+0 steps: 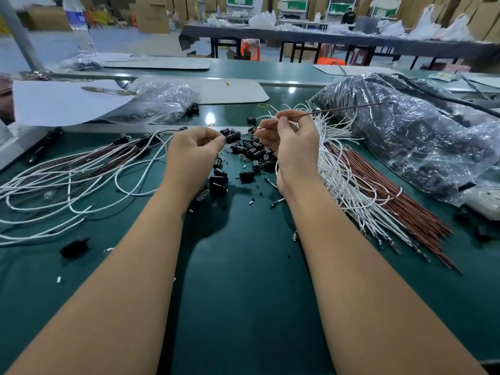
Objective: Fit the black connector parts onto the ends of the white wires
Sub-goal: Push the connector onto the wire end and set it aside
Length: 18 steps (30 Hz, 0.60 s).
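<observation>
My left hand (pixel 193 147) pinches a black connector part (pixel 233 137) above the green table. My right hand (pixel 290 142) grips a thin brown wire (pixel 338 109) that runs up to the right; its near tip points at the connector, just short of it. A heap of loose black connector parts (pixel 253 154) lies under and behind both hands. A bundle of white wires (pixel 349 185) with brown wires (pixel 392 196) beside it lies to the right. Wires with black connectors fitted (pixel 81 169) fan out to the left.
A large clear plastic bag of black parts (pixel 405 136) fills the right side. A smaller bag (pixel 162 101) and white sheets (pixel 62 101) lie at the back left. A water bottle (pixel 79 28) stands far left. A single black part (pixel 74 247) lies near left.
</observation>
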### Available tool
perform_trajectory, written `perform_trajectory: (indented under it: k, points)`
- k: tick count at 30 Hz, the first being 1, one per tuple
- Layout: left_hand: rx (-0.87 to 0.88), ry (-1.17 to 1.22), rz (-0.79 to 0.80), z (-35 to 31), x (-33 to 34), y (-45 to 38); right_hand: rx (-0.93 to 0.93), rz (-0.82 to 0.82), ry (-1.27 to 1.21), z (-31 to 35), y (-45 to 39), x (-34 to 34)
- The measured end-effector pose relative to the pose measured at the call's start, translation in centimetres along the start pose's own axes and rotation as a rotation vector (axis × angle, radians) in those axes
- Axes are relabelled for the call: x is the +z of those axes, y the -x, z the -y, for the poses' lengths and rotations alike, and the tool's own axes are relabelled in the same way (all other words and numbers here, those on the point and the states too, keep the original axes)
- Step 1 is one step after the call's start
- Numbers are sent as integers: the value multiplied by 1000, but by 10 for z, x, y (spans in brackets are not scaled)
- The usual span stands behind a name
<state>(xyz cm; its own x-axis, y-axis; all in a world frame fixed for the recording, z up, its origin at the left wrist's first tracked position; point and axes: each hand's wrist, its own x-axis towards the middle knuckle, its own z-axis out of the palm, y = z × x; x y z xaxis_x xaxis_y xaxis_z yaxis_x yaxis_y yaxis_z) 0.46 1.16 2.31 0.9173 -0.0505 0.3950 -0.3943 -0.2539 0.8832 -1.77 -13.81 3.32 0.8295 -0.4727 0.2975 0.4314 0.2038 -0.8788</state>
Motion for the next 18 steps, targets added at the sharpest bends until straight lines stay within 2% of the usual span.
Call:
perform_trajectory:
  k: [6,11,18]
  points:
    - [-14,35,13,2,2,0,13,18,21,-1,1,0]
    - [-14,48,24,-1,3,1,20,103,159,-5,6,4]
    - [-32,92,-53,0,3,-3,57,100,312,-4,7,2]
